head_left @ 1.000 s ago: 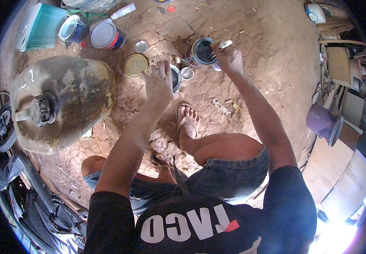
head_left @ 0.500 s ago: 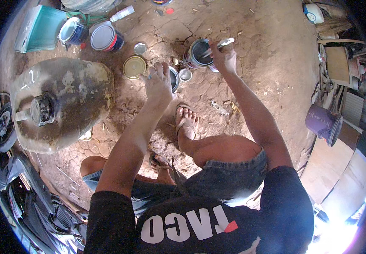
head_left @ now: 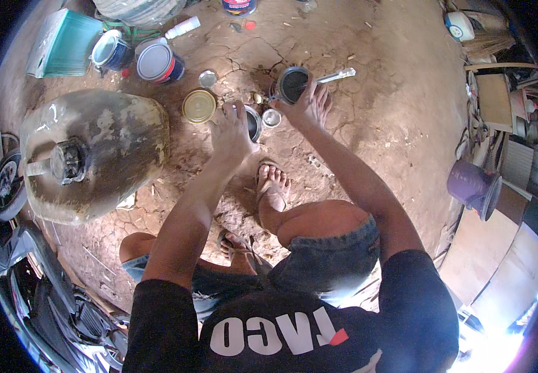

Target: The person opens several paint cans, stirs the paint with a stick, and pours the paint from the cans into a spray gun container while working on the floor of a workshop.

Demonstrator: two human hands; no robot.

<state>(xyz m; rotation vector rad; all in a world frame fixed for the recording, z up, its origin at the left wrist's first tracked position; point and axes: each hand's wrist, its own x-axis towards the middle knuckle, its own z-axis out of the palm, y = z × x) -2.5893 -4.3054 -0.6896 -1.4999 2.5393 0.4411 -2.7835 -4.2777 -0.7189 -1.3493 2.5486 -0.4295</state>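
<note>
My left hand [head_left: 230, 135] curls around a small open can [head_left: 253, 124] with dark contents, hiding its left side. My right hand [head_left: 308, 110] is at the near side of a larger open paint can [head_left: 292, 85], with the thumb at its left and the fingers at its right. Dark grey paint shows inside that can. A paintbrush [head_left: 337, 75] lies at the can's right rim, its pale handle sticking out to the right; its bristles are hidden, and I cannot tell whether my fingers touch it. Between the two cans sits a small silvery round lid or cup [head_left: 271, 118].
Left of my left hand lies a gold round lid [head_left: 199, 106], with a silvery disc [head_left: 207, 79] beyond it. A big dirty jerrycan [head_left: 95, 155] fills the left side. Paint buckets [head_left: 156, 61] and a teal container [head_left: 64, 43] stand far left. A purple bucket [head_left: 473, 186] stands right.
My right hand has come down and left from holding the brush over the paint can to the can's near side. More of the brush handle shows. My left hand stays around the small can.
</note>
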